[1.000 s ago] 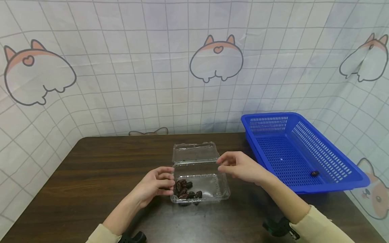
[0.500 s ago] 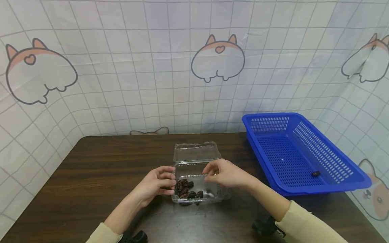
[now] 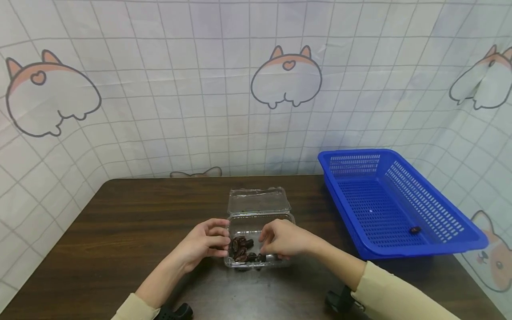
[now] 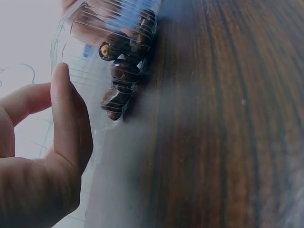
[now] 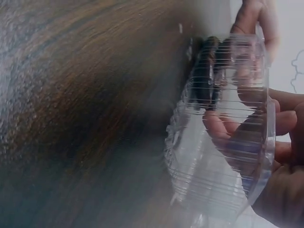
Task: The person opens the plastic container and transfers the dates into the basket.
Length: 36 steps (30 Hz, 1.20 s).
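Note:
A clear plastic clamshell box point(image 3: 276, 262) stands on the table with its lid point(image 3: 259, 202) folded back. Several dark brown, glossy dates point(image 3: 241, 249) are gathered in its left and front part. My left hand point(image 3: 202, 244) rests its fingers against the box's left side; through the clear wall the dates point(image 4: 124, 71) show in the left wrist view. Inside the box, my right hand point(image 3: 286, 240) points its fingertips down at the rightmost date point(image 3: 261, 258), with thumb and forefinger slightly apart. In the right wrist view these fingers lie behind the ribbed wall, close to a date point(image 5: 207, 80).
A blue perforated basket point(image 3: 348, 209) stands to the right, its near edge by the right forearm. One date point(image 3: 415, 230) lies on its floor. Behind the dark wooden table point(image 3: 132, 222) hangs a white gridded cloth point(image 3: 192, 111) with cartoon prints.
My right hand has moved left and down from above the box's right edge into the box, to the dates. The left hand has stayed at the box's left side.

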### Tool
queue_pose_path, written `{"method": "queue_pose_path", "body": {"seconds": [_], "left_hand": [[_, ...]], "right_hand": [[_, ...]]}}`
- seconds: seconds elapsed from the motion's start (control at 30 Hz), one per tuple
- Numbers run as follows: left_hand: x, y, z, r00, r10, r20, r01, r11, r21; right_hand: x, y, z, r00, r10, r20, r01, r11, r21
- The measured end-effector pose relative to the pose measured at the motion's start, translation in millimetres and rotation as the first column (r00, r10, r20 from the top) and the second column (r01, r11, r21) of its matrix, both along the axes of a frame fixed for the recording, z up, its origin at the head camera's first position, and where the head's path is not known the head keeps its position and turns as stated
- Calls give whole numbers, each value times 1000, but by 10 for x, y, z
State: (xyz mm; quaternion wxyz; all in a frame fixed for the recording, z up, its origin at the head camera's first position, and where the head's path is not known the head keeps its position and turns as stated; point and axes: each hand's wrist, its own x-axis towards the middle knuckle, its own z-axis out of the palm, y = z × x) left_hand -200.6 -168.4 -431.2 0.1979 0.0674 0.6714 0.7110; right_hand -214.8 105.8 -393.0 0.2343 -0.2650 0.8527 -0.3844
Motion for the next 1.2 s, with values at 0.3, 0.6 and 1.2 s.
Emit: {"method": "queue_pose_path", "body": {"seconds": [0.3,0.6,1.2], "left_hand": [[-4,-2,3,1000,5,2,-5,1000,12],[1,12,14,1000,11,5,-11,1000,12],[5,12,28,1000,15,3,-15,1000,-2]], "right_hand": [[1,-63,-26,995,66,-78,-59,995,79],[4,-82,-27,984,117,-135,-100,987,128],[-22,-85,-58,972,177,-152,-155,978,143]]}}
